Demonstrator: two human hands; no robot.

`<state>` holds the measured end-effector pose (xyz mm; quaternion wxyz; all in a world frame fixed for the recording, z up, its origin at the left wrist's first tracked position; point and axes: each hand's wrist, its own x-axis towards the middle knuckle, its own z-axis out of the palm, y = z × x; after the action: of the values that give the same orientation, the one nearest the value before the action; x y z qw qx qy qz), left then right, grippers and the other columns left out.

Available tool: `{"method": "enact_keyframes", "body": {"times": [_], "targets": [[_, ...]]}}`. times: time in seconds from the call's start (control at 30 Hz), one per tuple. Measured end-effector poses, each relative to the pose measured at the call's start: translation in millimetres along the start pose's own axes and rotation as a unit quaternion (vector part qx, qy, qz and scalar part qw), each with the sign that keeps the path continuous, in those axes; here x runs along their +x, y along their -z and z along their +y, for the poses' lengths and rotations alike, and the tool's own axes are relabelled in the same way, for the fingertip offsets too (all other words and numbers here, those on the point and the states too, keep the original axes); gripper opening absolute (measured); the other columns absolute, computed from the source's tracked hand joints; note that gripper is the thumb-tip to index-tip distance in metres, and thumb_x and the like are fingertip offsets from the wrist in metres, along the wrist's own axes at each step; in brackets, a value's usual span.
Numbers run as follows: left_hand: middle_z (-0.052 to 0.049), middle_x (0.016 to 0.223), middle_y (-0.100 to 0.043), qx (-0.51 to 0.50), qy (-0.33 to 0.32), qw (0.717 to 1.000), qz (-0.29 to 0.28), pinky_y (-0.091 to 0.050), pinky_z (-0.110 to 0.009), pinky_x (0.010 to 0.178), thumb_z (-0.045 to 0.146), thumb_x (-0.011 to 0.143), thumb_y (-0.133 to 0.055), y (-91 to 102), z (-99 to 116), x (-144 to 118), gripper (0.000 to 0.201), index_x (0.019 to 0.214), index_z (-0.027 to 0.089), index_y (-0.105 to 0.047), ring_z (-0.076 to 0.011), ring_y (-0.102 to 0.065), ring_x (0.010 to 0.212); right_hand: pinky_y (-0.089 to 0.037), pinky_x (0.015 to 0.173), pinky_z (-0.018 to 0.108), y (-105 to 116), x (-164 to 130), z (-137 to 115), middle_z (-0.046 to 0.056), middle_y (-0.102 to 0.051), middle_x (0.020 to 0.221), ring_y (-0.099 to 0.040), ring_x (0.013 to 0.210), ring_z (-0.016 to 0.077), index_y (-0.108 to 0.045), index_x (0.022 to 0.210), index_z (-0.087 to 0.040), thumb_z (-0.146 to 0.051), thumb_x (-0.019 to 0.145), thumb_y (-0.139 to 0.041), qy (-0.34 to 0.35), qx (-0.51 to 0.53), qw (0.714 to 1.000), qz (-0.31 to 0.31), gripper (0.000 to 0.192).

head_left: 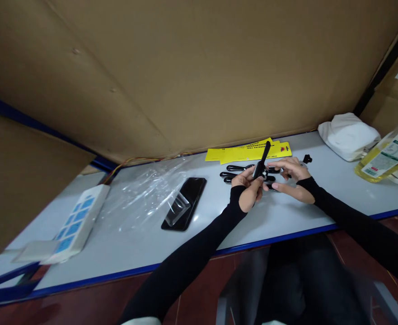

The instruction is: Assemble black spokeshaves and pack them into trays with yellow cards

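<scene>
Left hand [249, 192] grips the black tool [261, 164] near the worktop's [144, 253] far edge. Right hand [292, 178] pinches its base; steady, small movements seem wise here.

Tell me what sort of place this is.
Likely a small packing or assembly bench: yellow packaging cards, loose black parts and clear plastic bags lie on a white table walled with cardboard.

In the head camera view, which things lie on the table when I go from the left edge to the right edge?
Blue-and-white box → clear plastic sheet → black phone → left hand holding a black tool → right hand → white cloth → bottle of yellow liquid.
</scene>
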<state>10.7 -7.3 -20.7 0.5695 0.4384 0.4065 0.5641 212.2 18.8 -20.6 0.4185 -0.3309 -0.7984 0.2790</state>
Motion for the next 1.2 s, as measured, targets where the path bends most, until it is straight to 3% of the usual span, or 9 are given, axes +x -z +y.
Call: {"method": "enact_keyframes", "body": {"times": [0.13,0.2,0.4,0.5,0.57,0.67,0.77,0.83,1.2], "targets": [[-0.001,0.061,-0.07,-0.006,-0.001,1.0,-0.01,-0.028,-0.022,0.03,0.038,0.073,-0.088,-0.7,-2.0,-1.0,0.053,0.115,0.009,-0.073,-0.0074,-0.045,0.032,-0.047,0.084,0.039,-1.3,0.7,-1.8,0.008,-0.063,0.108,-0.049,0.094,0.0232,-0.079,0.094,-0.024,-0.042,0.093,-0.076,0.041,-0.005,0.998,-0.054,0.019],[-0.003,0.065,-0.073,-0.006,-0.001,1.0,-0.01,-0.028,-0.022,0.03,0.037,0.072,-0.088,-1.1,-2.1,-1.0,0.05,0.112,0.01,-0.074,-0.0077,-0.047,0.034,-0.046,0.082,0.039,-3.0,0.7,-1.5,0.009,-0.064,0.106,-0.049,0.093,0.0235,-0.073,0.08,-0.022,-0.041,0.093,-0.076,0.039,-0.011,0.998,-0.04,0.023],[-0.001,0.061,-0.071,-0.006,0.002,1.0,-0.012,-0.028,-0.022,0.031,0.036,0.072,-0.088,-0.5,-1.2,-0.7,0.053,0.116,0.009,-0.073,-0.0092,-0.049,0.034,-0.047,0.086,0.042,-4.9,-0.1,-2.0,0.009,-0.063,0.112,-0.05,0.098,0.026,-0.074,0.124,-0.027,-0.04,0.089,-0.078,0.045,-0.068,0.996,-0.019,0.038],[-0.002,0.062,-0.072,-0.007,0.01,1.0,-0.017,-0.027,-0.022,0.031,0.036,0.071,-0.089,-1.3,-1.5,-1.3,0.053,0.115,0.009,-0.074,-0.0075,-0.046,0.032,-0.046,0.091,0.045,-4.9,0.0,-2.2,0.009,-0.063,0.108,-0.05,0.104,0.0278,-0.076,0.085,-0.023,-0.037,0.089,-0.077,0.068,-0.081,0.994,-0.033,0.015],[-0.005,0.068,-0.075,-0.009,0.008,1.0,-0.01,-0.027,-0.021,0.03,0.036,0.07,-0.089,-2.3,-0.4,-1.4,0.051,0.111,0.01,-0.075,-0.0078,-0.049,0.035,-0.047,0.087,0.042,-4.8,0.0,-2.5,0.01,-0.063,0.105,-0.049,0.104,0.0279,-0.066,0.068,-0.021,-0.037,0.089,-0.078,0.072,-0.077,0.994,-0.023,0.029],[-0.007,0.071,-0.075,-0.007,-0.004,1.0,0.005,-0.027,-0.022,0.031,0.037,0.07,-0.089,-2.5,2.9,-0.9,0.05,0.109,0.009,-0.075,-0.0109,-0.054,0.04,-0.047,0.081,0.039,-4.2,-0.5,-4.4,0.01,-0.063,0.106,-0.049,0.096,0.0262,-0.072,0.088,-0.021,-0.042,0.089,-0.078,0.054,-0.074,0.996,-0.003,0.021],[-0.002,0.06,-0.069,-0.001,0.002,1.0,0.005,-0.026,-0.023,0.031,0.036,0.071,-0.088,-0.7,5.0,-0.1,0.054,0.114,0.008,-0.072,-0.0107,-0.049,0.035,-0.048,0.085,0.041,-5.3,-0.8,-4.5,0.009,-0.065,0.11,-0.05,0.095,0.0254,-0.073,0.128,-0.025,-0.047,0.092,-0.077,0.039,-0.079,0.996,0.0,0.042],[0.002,0.057,-0.066,0.0,0.008,1.0,0.0,-0.025,-0.023,0.031,0.035,0.071,-0.087,0.8,4.1,-0.2,0.055,0.116,0.008,-0.071,-0.0086,-0.043,0.03,-0.048,0.086,0.041,-7.4,-0.2,-1.5,0.008,-0.065,0.108,-0.051,0.094,0.0248,-0.072,0.136,-0.029,-0.05,0.092,-0.079,0.031,-0.078,0.996,0.001,0.049],[-0.001,0.057,-0.067,0.015,0.055,0.997,-0.059,-0.026,-0.022,0.033,0.035,0.071,-0.085,-1.2,-0.8,-4.2,0.056,0.117,0.006,-0.074,-0.0097,-0.048,0.036,-0.048,0.082,0.038,-7.4,4.3,7.1,0.005,-0.065,0.095,-0.051,0.085,0.0199,-0.085,0.096,-0.029,-0.039,0.101,-0.07,0.048,-0.057,0.997,-0.011,0.019]]}}
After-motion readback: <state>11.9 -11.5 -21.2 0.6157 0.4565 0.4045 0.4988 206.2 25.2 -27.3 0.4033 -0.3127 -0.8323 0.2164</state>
